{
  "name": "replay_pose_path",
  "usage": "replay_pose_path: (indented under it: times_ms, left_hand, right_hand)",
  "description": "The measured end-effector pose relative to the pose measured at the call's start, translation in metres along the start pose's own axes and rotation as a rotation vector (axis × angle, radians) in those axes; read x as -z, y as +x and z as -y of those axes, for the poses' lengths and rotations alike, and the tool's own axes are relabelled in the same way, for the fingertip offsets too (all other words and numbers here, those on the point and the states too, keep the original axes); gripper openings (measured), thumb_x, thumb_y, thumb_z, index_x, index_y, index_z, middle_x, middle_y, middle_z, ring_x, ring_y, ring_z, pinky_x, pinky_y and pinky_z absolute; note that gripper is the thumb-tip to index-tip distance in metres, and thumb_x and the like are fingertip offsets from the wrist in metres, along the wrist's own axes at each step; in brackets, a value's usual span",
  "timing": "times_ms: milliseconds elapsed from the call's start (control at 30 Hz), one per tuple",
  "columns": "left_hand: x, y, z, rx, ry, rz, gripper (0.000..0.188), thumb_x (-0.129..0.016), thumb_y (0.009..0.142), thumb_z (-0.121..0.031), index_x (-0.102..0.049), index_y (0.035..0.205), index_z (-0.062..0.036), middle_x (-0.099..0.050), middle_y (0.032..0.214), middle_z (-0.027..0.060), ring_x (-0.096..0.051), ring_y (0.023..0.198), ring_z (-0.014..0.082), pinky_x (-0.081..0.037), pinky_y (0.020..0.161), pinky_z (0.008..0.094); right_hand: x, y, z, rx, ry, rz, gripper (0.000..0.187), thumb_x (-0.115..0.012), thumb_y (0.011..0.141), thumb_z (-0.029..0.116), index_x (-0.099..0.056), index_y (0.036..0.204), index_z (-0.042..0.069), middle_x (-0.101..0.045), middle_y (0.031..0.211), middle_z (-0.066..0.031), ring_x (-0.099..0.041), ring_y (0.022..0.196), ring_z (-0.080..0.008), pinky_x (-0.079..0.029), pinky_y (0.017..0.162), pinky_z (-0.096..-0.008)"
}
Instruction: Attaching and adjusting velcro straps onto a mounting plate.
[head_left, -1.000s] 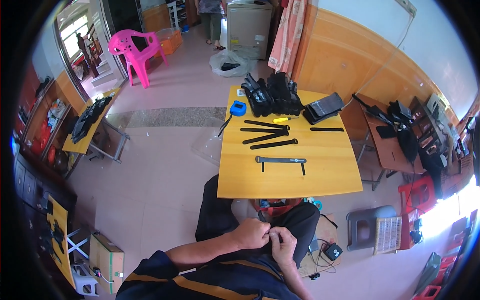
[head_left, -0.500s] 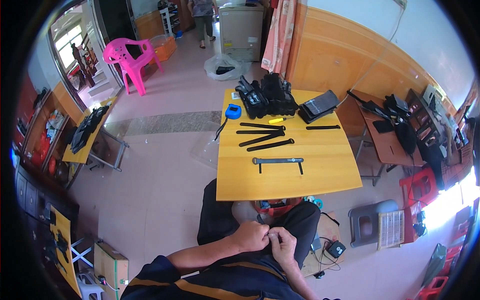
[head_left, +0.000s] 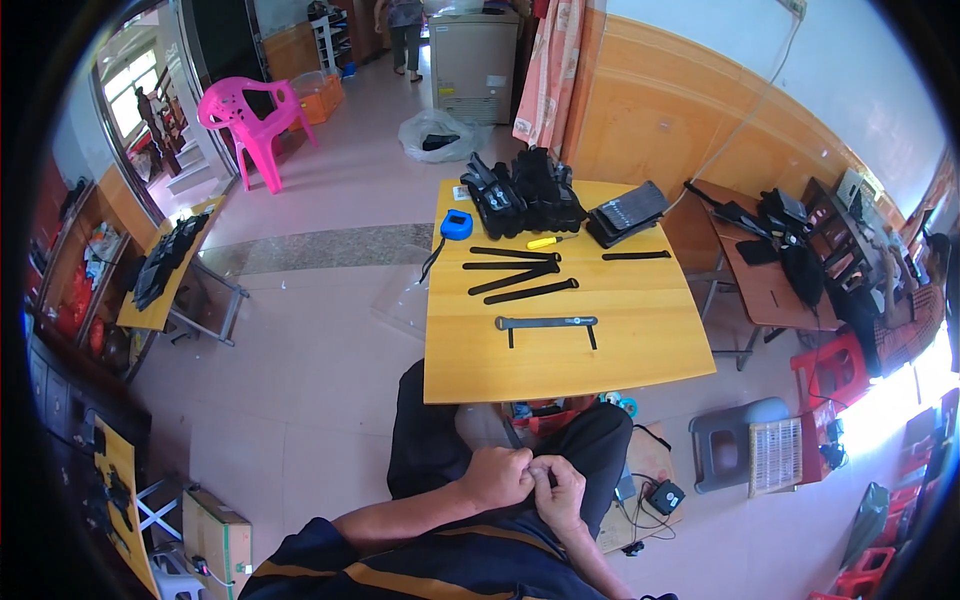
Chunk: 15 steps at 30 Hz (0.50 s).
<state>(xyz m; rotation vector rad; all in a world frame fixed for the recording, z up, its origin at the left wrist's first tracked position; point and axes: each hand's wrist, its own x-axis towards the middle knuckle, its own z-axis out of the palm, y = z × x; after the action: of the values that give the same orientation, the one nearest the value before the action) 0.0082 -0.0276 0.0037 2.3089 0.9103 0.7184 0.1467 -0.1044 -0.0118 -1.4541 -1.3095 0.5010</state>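
Note:
My left hand (head_left: 497, 478) is closed in a fist over my lap, below the table's near edge. A short end of a dark strap (head_left: 513, 435) sticks up from it. My right hand (head_left: 558, 492) touches it, thumb and fingers pinched; what lies between them is too small to make out. On the yellow table (head_left: 570, 370) lie several black straps (head_left: 530, 292), a single black strap (head_left: 636, 256) apart at the right, and a grey strap (head_left: 548, 322) with two short black strips (head_left: 511, 339) hanging from it.
At the table's back are a blue tape measure (head_left: 456, 225), a yellow screwdriver (head_left: 545, 242), bundled black straps (head_left: 520, 195) and a dark folded pouch (head_left: 628, 212). A red basket (head_left: 550, 413) stands beneath. A pink chair (head_left: 255, 125) is far left; one person (head_left: 405, 35) stands far back.
The whole view has shifted slightly, so the table appears a little further left. My hands stay pressed together in nearly the same pose. The person at the back has moved slightly.

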Motion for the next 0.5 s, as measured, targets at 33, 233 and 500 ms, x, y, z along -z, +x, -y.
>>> replay_pose_path:
  times_ms: [33, 233, 500]
  left_hand:
    - [0.0, 0.0, 0.0, 0.0, -0.005, -0.013, 0.017, -0.068, 0.08, -0.016, -0.057, 0.07, -0.0066, -0.063, 0.064, 0.0179, -0.067, 0.062, 0.0397, -0.053, 0.055, 0.0493]
    - [0.004, 0.003, -0.002, -0.004, 0.025, 0.02, 0.017, -0.068, 0.081, -0.016, -0.057, 0.071, -0.007, -0.063, 0.063, 0.0174, -0.067, 0.062, 0.0391, -0.053, 0.054, 0.0491]
    - [0.014, 0.014, 0.012, 0.023, -0.025, 0.228, 0.017, -0.071, 0.079, -0.018, -0.062, 0.07, -0.0054, -0.066, 0.066, 0.0179, -0.068, 0.065, 0.0394, -0.054, 0.059, 0.0486]
  right_hand:
    - [0.0, -0.001, -0.004, 0.003, 0.0, 0.007, 0.006, -0.07, 0.09, -0.003, -0.067, 0.093, 0.002, -0.071, 0.083, -0.01, -0.07, 0.073, -0.0205, -0.055, 0.068, -0.0305]
    - [-0.005, -0.007, -0.007, -0.233, 0.132, -0.012, 0.005, -0.07, 0.092, -0.002, -0.068, 0.096, 0.001, -0.07, 0.079, -0.0017, -0.064, 0.071, -0.006, -0.052, 0.066, -0.0232]
    - [0.001, -0.002, -0.001, -0.242, 0.06, 0.015, 0.007, -0.071, 0.092, -0.001, -0.069, 0.098, 0.0, -0.069, 0.076, -0.0003, -0.063, 0.07, -0.0046, -0.051, 0.065, -0.0222]
